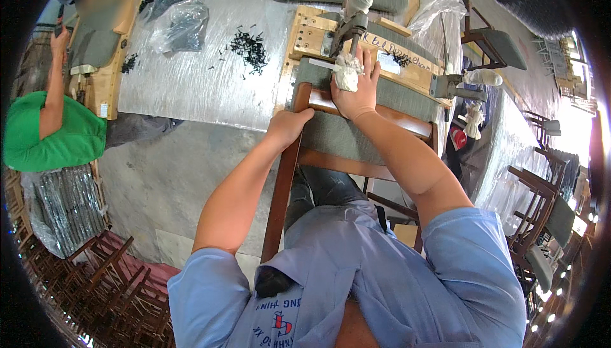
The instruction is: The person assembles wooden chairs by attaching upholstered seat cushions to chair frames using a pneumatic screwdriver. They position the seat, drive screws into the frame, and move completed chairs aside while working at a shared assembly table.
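A brown wooden chair frame (280,201) extends from the bench toward my body. My left hand (287,128) is wrapped round its left side, close to the upper corner, thumb along the wood. Grey upholstery (337,134) shows between the frame's rails. My right hand (358,96) lies with fingers stretched out near the far rail, beside a white wrapped clamp pad (347,73). The metal toggle clamp (350,29) with a wrapped handle stands just beyond it, on a light wooden jig (312,33). What lies under my right palm is hidden.
Black screws (249,50) lie heaped on the plastic-covered bench (184,90). A second toggle clamp (461,84) sits on the jig's right end. At left, a person in a green shirt (54,131) works at another jig. Chairs (541,201) stand at right; wooden frames (108,278) at lower left.
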The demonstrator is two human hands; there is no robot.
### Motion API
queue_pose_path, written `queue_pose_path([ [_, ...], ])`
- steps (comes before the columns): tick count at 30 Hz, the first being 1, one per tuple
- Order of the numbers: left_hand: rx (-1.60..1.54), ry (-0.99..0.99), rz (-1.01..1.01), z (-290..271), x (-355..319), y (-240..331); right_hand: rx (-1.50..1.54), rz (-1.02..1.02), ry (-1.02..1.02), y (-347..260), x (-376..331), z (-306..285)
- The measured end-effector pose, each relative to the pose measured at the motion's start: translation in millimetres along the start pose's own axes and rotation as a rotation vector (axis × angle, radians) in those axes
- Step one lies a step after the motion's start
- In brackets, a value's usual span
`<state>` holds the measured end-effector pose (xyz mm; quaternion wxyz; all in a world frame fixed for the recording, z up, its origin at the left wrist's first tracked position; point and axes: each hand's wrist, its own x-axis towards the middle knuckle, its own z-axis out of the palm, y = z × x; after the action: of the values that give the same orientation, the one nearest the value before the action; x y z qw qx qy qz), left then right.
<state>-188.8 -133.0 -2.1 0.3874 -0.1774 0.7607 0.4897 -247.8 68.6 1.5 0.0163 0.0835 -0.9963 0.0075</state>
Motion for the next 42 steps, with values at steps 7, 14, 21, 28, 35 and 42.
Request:
queue_pose_path([
  [7,-0.046,-0.046,-0.079,0.9,11.6,-15.6,-0.033,-0.031,0.062,-4.8,-2.0,1.2],
  [14,0.078,0.047,0.161,11.0,11.4,-17.6,0.797,0.109,0.197,86.3,18.7,44.3],
  [21,0.102,0.074,0.104,-3.8,-8.5,-11.3,1.351,0.085,0.002,29.1,118.5,-140.5],
  [28,0.084,0.048,0.108,8.6,6.9,-20.7,0.719,0.312,0.219,39.7,181.6,-126.3],
  [35,0.079,0.121,0.076,-2.5,6.9,-36.5,0.616,0.602,0.324,-36.3,192.7,-129.7],
  [42,0.131,0.071,0.140,3.6,4.3,-21.6,1.045,0.874,0.015,5.4,199.1,-85.2],
])
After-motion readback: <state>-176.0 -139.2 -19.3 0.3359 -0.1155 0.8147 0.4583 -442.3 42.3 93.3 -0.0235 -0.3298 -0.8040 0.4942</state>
